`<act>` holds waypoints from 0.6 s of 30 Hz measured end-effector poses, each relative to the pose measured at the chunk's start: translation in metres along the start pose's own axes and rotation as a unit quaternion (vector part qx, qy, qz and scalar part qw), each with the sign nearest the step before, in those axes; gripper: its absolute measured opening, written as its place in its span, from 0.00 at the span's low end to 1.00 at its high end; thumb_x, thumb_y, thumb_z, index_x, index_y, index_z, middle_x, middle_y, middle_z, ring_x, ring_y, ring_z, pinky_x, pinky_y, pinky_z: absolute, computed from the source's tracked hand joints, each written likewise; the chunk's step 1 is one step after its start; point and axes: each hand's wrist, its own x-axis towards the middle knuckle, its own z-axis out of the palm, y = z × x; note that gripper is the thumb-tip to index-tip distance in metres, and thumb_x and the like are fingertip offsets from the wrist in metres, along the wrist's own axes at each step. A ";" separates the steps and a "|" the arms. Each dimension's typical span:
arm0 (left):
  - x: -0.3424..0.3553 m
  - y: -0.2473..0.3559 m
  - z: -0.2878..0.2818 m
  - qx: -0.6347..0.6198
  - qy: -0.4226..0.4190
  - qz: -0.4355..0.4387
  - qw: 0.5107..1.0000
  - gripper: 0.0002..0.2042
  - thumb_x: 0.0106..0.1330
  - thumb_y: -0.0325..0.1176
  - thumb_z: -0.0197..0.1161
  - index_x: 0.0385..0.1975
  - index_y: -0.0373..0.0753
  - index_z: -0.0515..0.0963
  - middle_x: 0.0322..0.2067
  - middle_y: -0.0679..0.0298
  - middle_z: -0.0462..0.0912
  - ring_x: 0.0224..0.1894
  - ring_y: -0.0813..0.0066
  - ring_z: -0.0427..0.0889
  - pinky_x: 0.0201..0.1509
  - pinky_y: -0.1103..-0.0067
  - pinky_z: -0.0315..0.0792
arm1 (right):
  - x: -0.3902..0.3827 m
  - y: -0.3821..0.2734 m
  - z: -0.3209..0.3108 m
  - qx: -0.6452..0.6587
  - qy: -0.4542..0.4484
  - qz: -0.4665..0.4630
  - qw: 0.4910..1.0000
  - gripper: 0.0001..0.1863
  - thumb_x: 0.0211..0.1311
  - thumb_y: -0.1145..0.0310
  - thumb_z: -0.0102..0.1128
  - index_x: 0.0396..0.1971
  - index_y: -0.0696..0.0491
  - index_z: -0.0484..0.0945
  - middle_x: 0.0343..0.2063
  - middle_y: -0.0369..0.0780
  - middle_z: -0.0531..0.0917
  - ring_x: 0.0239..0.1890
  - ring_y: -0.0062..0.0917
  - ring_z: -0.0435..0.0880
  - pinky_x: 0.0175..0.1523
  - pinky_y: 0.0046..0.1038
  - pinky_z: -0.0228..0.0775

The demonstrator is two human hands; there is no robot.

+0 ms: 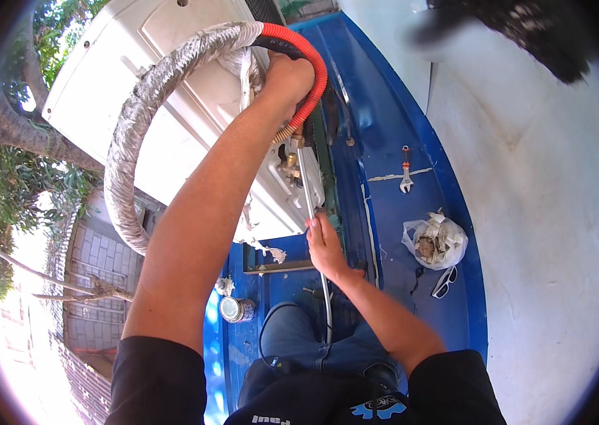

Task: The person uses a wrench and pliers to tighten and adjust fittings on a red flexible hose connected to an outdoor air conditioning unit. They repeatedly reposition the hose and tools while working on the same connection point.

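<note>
My left hand reaches up to the white outdoor air-conditioner unit, its fingers closed at the black pipe inside the red corrugated sleeve; its grip is partly hidden. A grimy wrapped hose arches from that sleeve down the left side. My right hand is closed on a thin silvery tube, which runs from a brass fitting down toward my lap. Brass valves sit on the unit beside the tube. Torn pale wrapping hangs below the unit.
An adjustable wrench, a plastic bag of scraps and sunglasses lie on the blue metal surface at right, beside a pale wall. A can stands at lower left. Tree branches are beyond the left edge.
</note>
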 end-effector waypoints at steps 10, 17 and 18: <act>0.011 -0.010 -0.001 0.006 0.002 0.012 1.000 0.33 0.66 0.21 0.52 0.72 0.37 0.51 0.57 0.43 0.76 0.56 0.54 0.81 0.53 0.59 0.81 | -0.085 0.062 -0.056 -0.265 0.145 0.050 0.952 0.12 0.81 0.61 0.46 0.47 0.50 0.78 0.27 0.43 0.83 0.36 0.44 0.82 0.52 0.46 0.64; 0.008 -0.007 -0.001 -0.012 -0.006 0.015 1.000 0.34 0.65 0.20 0.52 0.72 0.36 0.50 0.56 0.43 0.76 0.58 0.54 0.80 0.57 0.60 0.79 | -0.122 0.052 -0.028 -0.216 0.056 -0.024 0.974 0.09 0.81 0.67 0.46 0.45 0.55 0.74 0.24 0.51 0.80 0.29 0.51 0.83 0.34 0.43 0.72; 0.008 -0.008 -0.001 -0.016 -0.006 0.010 1.000 0.34 0.65 0.20 0.52 0.72 0.36 0.50 0.57 0.43 0.76 0.58 0.54 0.80 0.57 0.60 0.79 | -0.136 0.051 -0.020 -0.229 0.032 -0.020 0.973 0.07 0.81 0.68 0.46 0.45 0.55 0.73 0.24 0.52 0.80 0.30 0.53 0.83 0.34 0.44 0.72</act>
